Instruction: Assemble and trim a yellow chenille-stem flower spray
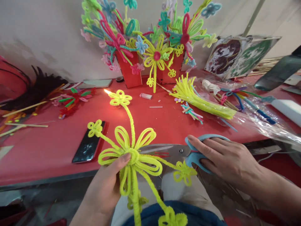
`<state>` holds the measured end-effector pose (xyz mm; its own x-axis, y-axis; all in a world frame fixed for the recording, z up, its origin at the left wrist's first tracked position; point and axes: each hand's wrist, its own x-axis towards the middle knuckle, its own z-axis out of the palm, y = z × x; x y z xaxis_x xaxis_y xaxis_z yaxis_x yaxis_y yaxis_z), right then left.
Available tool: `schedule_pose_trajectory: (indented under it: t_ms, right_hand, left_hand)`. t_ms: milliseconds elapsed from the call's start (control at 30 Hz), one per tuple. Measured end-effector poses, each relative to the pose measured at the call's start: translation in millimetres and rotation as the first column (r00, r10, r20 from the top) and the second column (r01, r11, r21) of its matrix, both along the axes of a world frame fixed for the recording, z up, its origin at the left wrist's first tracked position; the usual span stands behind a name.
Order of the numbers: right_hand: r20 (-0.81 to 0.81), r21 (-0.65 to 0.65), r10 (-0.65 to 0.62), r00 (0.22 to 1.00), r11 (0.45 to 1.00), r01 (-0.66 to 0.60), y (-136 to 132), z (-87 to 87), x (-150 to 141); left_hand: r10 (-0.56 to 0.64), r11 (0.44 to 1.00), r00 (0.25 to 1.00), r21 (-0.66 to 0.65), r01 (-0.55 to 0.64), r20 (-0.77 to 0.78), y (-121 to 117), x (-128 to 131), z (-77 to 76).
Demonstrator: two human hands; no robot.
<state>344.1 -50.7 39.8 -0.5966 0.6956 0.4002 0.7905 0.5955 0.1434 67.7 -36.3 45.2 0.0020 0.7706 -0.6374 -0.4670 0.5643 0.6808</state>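
A yellow pipe-cleaner flower point(148, 168) with looped petals and several small blossoms on stalks is held up in front of me. My left hand point(105, 179) grips it at the middle, its thumb pressed on the coiled centre. My right hand point(225, 153) has its fingers through the light-blue handles of a pair of scissors point(194, 153). The blades point left behind the flower's petals, and their tips are hidden there. One small blossom point(184, 172) hangs just below the scissor handles. Another blossom at the top appears close to a small flame point(107, 91).
On the red table point(164, 122) lie a phone point(88, 146), a bundle of yellow pipe cleaners point(204, 102) in plastic and an eraser-like block point(145, 96). Pots of pipe-cleaner flowers point(129, 69) stand at the back. A bottle point(278, 72) is at right.
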Motion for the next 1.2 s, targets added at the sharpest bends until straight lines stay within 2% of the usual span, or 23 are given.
schedule_pose_trajectory:
  t_ms: [267, 667, 833, 1000, 1200]
  right_hand:
    - [-0.037, 0.002, 0.075, 0.996, 0.997, -0.075, 1.0, 4.6, 1.6]
    - [-0.057, -0.033, 0.071, 0.996, 0.997, -0.073, -1.0, 1.3, 6.6]
    - [-0.066, -0.004, 0.020, 0.998, 1.000, -0.020, -1.2, -0.4, 5.0]
    - [-0.052, 0.035, -0.014, 0.999, 0.999, 0.016, -0.6, 1.0, 4.1]
    - [-0.021, 0.057, -0.045, 0.999, 0.997, 0.046, -1.2, 0.5, 5.7]
  left_hand:
    - [0.004, 1.000, 0.999, -0.003, -0.003, 0.038, -0.1, -0.9, 0.0]
    - [-0.024, 1.000, 0.999, -0.012, 0.025, 0.040, 1.0, 0.3, 0.3]
    - [-0.021, 0.999, 0.999, -0.037, 0.023, 0.039, -0.7, 0.9, 1.2]
    - [0.008, 1.000, 0.999, -0.005, -0.008, 0.048, -0.5, 8.5, 7.1]
    - [0.045, 0.998, 0.998, -0.051, -0.042, 0.045, 0.7, 12.1, 11.6]
